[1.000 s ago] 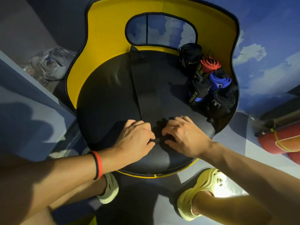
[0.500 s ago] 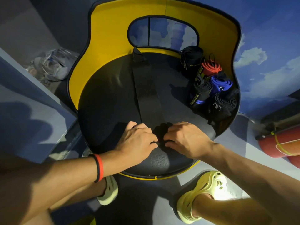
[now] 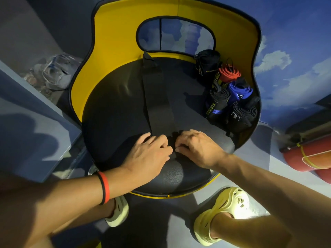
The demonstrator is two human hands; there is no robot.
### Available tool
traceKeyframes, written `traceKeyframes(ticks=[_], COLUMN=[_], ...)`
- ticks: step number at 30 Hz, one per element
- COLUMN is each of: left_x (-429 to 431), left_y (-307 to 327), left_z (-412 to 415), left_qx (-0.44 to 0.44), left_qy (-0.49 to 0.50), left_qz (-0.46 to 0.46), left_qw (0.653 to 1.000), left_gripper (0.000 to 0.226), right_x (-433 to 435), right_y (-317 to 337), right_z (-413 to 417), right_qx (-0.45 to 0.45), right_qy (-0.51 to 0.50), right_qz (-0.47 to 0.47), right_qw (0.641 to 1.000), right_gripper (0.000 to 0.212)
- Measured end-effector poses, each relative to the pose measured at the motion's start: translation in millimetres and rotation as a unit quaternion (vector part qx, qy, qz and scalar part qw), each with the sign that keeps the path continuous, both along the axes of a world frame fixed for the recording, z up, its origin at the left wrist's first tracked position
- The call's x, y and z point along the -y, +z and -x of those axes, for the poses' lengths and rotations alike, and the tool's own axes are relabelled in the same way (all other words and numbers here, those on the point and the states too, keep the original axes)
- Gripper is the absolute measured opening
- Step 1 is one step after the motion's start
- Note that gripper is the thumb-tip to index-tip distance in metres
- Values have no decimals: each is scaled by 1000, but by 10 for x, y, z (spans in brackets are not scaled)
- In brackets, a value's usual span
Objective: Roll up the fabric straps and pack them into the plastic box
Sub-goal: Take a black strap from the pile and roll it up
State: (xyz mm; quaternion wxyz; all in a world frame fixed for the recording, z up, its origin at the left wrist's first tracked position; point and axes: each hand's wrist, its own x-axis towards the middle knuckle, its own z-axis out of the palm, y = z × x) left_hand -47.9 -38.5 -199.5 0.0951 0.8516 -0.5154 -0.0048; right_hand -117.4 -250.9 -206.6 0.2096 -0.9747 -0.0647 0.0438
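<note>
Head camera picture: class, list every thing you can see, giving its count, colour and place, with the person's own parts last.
chair: one, black seat, yellow back, centre.
flat strap: one, black, along the seat's middle.
rolled straps: about five, black, red, blue, seat's right rear.
clear plastic item: one, see-through, left of chair.
red rolls: two, red, far right.
shoes: two, pale yellow, below seat.
wristband: one, red-black, left wrist.
left hand, right hand: two, gripping the flat strap's near end.
</note>
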Motion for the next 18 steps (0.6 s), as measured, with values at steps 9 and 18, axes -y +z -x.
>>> traceKeyframes(ticks=[9,18], left_x=[-9,-40], left_y=[-85,-178], left_z=[-109,-254], left_qx=[125,-45], left_qy=[-136,-24], left_qz=[-4,52], left_qw=[983,997], left_gripper=[17,24], right_x=[58,13], right_y=[-68,-40], right_z=[173,174], right_qx=[105,141], right_qy=[60,42], right_qz=[112,153], right_qw=[986,977], right_gripper=[40,36])
